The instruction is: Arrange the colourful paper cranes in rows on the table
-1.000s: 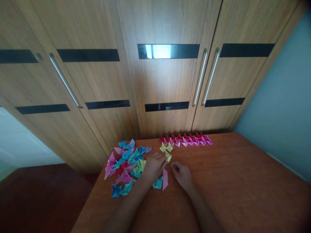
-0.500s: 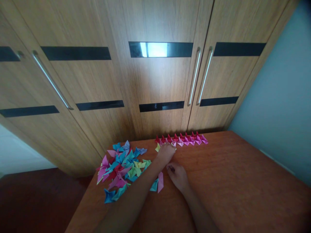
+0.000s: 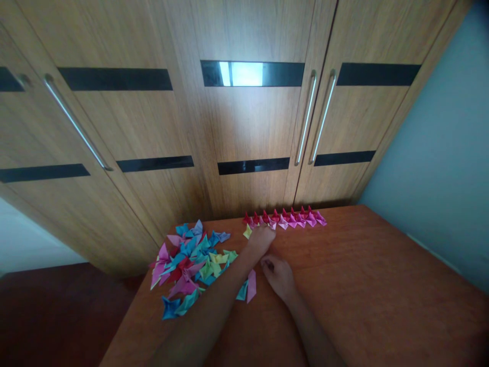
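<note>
My left hand [image 3: 262, 240] reaches forward to the front of two short rows of folded paper pieces. Its fingers are bent down and closed, and the hand itself hides what they hold. Just left of it stands a yellow folded paper piece [image 3: 247, 232]. Behind are a row of red paper pieces [image 3: 283, 213] and, in front of that, a row of pink ones [image 3: 292, 220]. My right hand [image 3: 279, 277] rests on the table nearer to me, fingers curled in, with nothing seen in them. Under my left forearm lies a pink paper piece [image 3: 251, 286].
A loose heap of folded paper pieces [image 3: 187, 272] in blue, pink, red, green and yellow covers the left of the brown table [image 3: 355, 285]. Right behind the table rises a wooden wardrobe [image 3: 252, 122] with metal handles. A pale wall [image 3: 431, 168] stands on the right.
Both hands keep nearly the same place and pose. A small yellow tip that showed by my left fingers is now out of sight. The view has shifted slightly.
</note>
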`<state>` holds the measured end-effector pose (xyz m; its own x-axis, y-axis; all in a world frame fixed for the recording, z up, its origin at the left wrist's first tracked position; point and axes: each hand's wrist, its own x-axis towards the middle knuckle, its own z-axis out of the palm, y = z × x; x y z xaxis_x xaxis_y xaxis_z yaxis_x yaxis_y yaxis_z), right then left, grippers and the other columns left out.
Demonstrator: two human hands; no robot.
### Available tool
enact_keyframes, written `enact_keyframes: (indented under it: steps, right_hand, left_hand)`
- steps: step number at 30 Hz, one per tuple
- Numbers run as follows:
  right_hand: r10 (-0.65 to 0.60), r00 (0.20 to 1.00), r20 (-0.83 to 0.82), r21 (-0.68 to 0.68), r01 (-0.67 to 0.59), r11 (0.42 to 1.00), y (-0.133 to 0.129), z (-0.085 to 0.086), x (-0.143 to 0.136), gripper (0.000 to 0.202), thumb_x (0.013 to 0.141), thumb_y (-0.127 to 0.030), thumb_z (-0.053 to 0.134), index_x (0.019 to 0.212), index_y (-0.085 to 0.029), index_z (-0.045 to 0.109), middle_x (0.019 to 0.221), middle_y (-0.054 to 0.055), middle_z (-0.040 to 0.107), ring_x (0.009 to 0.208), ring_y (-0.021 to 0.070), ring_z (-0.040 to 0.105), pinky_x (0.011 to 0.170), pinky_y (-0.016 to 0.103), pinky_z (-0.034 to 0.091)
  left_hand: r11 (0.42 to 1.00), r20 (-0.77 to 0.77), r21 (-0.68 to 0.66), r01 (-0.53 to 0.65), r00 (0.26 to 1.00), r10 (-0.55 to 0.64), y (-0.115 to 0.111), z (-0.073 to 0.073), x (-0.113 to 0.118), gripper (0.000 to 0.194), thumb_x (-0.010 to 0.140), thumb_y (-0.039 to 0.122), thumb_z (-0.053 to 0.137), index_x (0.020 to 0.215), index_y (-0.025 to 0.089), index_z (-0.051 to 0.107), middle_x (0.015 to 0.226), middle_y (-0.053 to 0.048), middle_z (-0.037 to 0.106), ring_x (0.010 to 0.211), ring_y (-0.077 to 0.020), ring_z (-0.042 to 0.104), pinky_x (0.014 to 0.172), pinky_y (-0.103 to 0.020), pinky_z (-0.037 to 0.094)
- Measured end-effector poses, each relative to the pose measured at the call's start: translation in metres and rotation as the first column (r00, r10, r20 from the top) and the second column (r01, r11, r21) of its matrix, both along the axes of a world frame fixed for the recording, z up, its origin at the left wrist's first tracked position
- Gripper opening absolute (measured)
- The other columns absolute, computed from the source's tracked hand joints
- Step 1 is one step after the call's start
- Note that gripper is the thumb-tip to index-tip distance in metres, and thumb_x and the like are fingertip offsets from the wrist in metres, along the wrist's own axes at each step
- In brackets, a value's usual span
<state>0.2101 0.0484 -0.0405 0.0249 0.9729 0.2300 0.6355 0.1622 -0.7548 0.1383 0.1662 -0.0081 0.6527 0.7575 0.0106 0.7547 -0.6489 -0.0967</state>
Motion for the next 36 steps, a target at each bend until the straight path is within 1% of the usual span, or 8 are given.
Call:
enact_keyframes:
  steps: [5,9,11,15,20,26,29,36]
  right_hand:
    - [-0.001,1.000,-0.012,0.011,0.001,1.000,-0.001,0.000,0.000,0.020,0.078,-0.017,0.046,0.077,-0.022,0.065,0.077,0.001,0.068,0.069,0.0150,0.061,0.066,0.023,0.042]
    - [0.008,1.000,-0.025,0.032,-0.007,0.999,-0.002,0.000,0.000,0.019,0.079,-0.018,0.045,0.077,-0.021,0.064,0.077,0.001,0.068,0.069,0.0153,0.060,0.066,0.023,0.042]
    - [0.016,1.000,-0.020,0.033,-0.015,0.999,-0.002,0.000,0.000,0.020,0.079,-0.019,0.044,0.077,-0.021,0.064,0.077,0.002,0.067,0.070,0.0157,0.060,0.067,0.024,0.042]
    - [0.020,1.000,-0.006,0.024,-0.020,1.000,-0.001,0.000,0.000,0.021,0.080,-0.020,0.044,0.078,-0.021,0.065,0.079,0.002,0.067,0.071,0.0163,0.060,0.067,0.024,0.042]
    - [0.010,0.998,0.068,0.009,-0.011,1.000,-0.003,-0.002,-0.002,0.020,0.081,-0.021,0.044,0.080,-0.022,0.064,0.079,0.003,0.066,0.072,0.0163,0.059,0.069,0.024,0.041]
    - [0.053,0.968,0.246,0.030,-0.063,0.998,-0.011,0.005,-0.007,0.016,0.081,-0.018,0.047,0.077,-0.023,0.062,0.077,0.001,0.063,0.076,0.0148,0.056,0.070,0.022,0.038]
    - [0.073,0.957,0.281,0.029,-0.084,0.996,-0.014,0.008,-0.010,0.016,0.082,-0.017,0.047,0.075,-0.022,0.061,0.074,0.001,0.061,0.074,0.0145,0.054,0.067,0.022,0.036]
    - [0.177,0.947,0.267,0.034,-0.193,0.981,-0.020,0.008,-0.018,0.017,0.082,-0.019,0.045,0.077,-0.022,0.061,0.075,0.001,0.059,0.072,0.0146,0.053,0.066,0.023,0.035]
  left_hand:
    - [1.000,0.041,0.000,0.001,0.999,-0.001,-0.001,0.004,-0.001,0.028,0.089,0.029,0.054,0.112,0.014,0.056,0.113,-0.009,0.059,0.097,-0.0201,0.059,0.082,-0.040,0.051]
    - [1.000,0.107,0.006,0.009,0.994,-0.009,-0.011,0.016,-0.005,0.015,0.085,0.018,0.058,0.096,0.010,0.064,0.099,-0.014,0.065,0.100,-0.0236,0.057,0.086,-0.037,0.047]
    - [1.000,0.149,0.011,0.014,0.989,-0.015,-0.020,0.023,-0.012,0.015,0.084,0.020,0.059,0.095,0.012,0.065,0.100,-0.013,0.065,0.102,-0.0234,0.056,0.090,-0.035,0.044]
    - [1.000,0.224,0.013,-0.021,0.974,0.018,-0.043,0.035,-0.043,0.016,0.086,0.025,0.055,0.096,0.017,0.064,0.100,-0.008,0.065,0.101,-0.0210,0.055,0.090,-0.031,0.042]
    - [0.991,0.272,0.016,-0.135,0.954,0.126,-0.067,0.047,-0.108,0.022,0.087,0.016,0.047,0.102,0.019,0.062,0.101,-0.007,0.064,0.101,-0.0201,0.055,0.092,-0.033,0.040]
    - [0.938,0.264,-0.028,-0.346,0.902,0.341,-0.083,0.050,-0.178,0.026,0.083,0.008,0.044,0.097,0.018,0.063,0.106,-0.008,0.059,0.101,-0.0188,0.055,0.090,-0.029,0.041]
    - [0.937,0.223,-0.043,-0.346,0.911,0.346,-0.088,0.047,-0.190,0.025,0.084,0.012,0.045,0.101,0.020,0.062,0.104,-0.007,0.059,0.100,-0.0192,0.056,0.089,-0.028,0.041]
    - [0.928,0.090,-0.041,-0.371,0.924,0.373,-0.096,0.046,-0.187,0.025,0.086,0.015,0.045,0.105,0.021,0.060,0.105,-0.008,0.059,0.101,-0.0212,0.056,0.089,-0.032,0.040]
